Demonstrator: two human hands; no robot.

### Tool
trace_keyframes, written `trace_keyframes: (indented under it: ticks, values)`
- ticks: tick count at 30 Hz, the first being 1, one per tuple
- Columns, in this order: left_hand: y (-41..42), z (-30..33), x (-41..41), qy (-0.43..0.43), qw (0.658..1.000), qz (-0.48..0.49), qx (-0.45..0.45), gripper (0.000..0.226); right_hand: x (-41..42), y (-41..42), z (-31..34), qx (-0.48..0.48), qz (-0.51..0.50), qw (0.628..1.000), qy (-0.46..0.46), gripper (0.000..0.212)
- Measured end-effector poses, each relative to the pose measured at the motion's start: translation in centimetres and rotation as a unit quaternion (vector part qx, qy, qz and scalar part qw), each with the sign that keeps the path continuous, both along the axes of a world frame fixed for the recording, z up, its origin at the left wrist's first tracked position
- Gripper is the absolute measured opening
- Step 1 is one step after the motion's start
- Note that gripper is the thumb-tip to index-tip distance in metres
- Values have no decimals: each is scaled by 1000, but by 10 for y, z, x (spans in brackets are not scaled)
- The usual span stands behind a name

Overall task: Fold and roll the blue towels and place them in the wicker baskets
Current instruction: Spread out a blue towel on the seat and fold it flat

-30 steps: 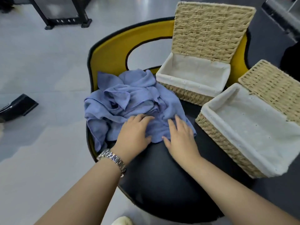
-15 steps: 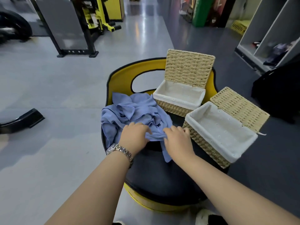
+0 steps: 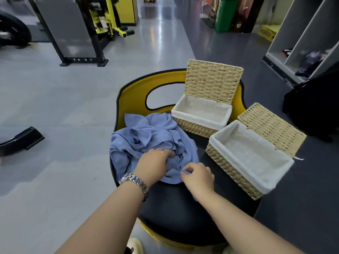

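Your left hand (image 3: 154,165) rests on the crumpled blue towels (image 3: 146,136), fingers loosely curled into the folds. Your right hand (image 3: 199,177) pinches a towel edge. Both wicker baskets (image 3: 236,173) stand open alongside.

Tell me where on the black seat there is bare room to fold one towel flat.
Free: the near black seat, between both forearms, below the blue towels. Crowded: left rear holds the towel heap; right and rear hold two wicker baskets.

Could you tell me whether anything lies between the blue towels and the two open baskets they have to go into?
Nothing visible does. The towels lie heaped on the black seat, with both hands on them. The far basket and near basket stand to their right, lids up, liners showing no contents, with only bare seat between.
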State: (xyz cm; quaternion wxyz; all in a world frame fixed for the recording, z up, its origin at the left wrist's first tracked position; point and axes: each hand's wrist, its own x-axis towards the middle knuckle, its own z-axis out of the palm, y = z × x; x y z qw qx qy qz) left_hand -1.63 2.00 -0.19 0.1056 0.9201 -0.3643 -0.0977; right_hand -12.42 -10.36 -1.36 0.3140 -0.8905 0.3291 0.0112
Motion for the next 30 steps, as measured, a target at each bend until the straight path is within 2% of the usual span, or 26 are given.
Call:
trace_keyframes:
  ticks: [2, 3, 5, 10, 12, 14, 16, 18, 20, 21, 22, 24, 28, 30]
  values:
    - [3, -7, 3, 47, 998, -16, 33, 56, 10, -4, 3, 162, -80, 983, -2, 17]
    - [4, -10, 1, 54, 996, -18, 62, 62, 16, -7, 6, 212, -105, 971, -12, 23]
    - [3, -15, -1, 31, 994, -22, 107, 68, 27, -13, 13, 274, -130, 953, -4, 37]
    - [-7, -23, -8, -35, 991, -55, 116, 45, 36, -17, 12, 350, -195, 915, 52, 36]
    - [-12, -21, -11, -50, 994, -61, 77, 26, 34, -19, 2, 317, -198, 927, 12, 36]
    - [-14, -17, -12, -49, 996, -62, 27, 17, 34, -21, -5, 183, -141, 971, -63, 26]
    - [-16, -14, -11, -45, 997, -56, -16, 17, 34, -23, -6, 77, -73, 989, -99, 17]
    - [-18, -14, -12, -23, 998, -55, -36, 17, 35, -26, -10, 81, -26, 994, -62, 33]
    - [-19, -13, -14, 0, 996, -65, -53, 22, 34, -27, -13, 51, 1, 998, -21, 17]
    - [-19, -15, -14, 1, 996, -72, -59, 23, 33, -28, -12, 36, 3, 999, -32, 18]
    - [-18, -15, -14, -1, 995, -76, -57, 25, 33, -30, -12, 22, -1, 998, -64, 24]
    - [-17, -17, -11, 3, 995, -83, -56, 28, 34, -30, 3, 31, -17, 987, -159, 20]
    - [-9, -24, 1, 22, 995, -95, -28, 46, 43, -33, 62, 126, -46, 943, -306, 7]
    - [-8, -20, 2, -3, 996, -88, 12, 43, 44, -35, 93, 153, -46, 919, -362, 6]
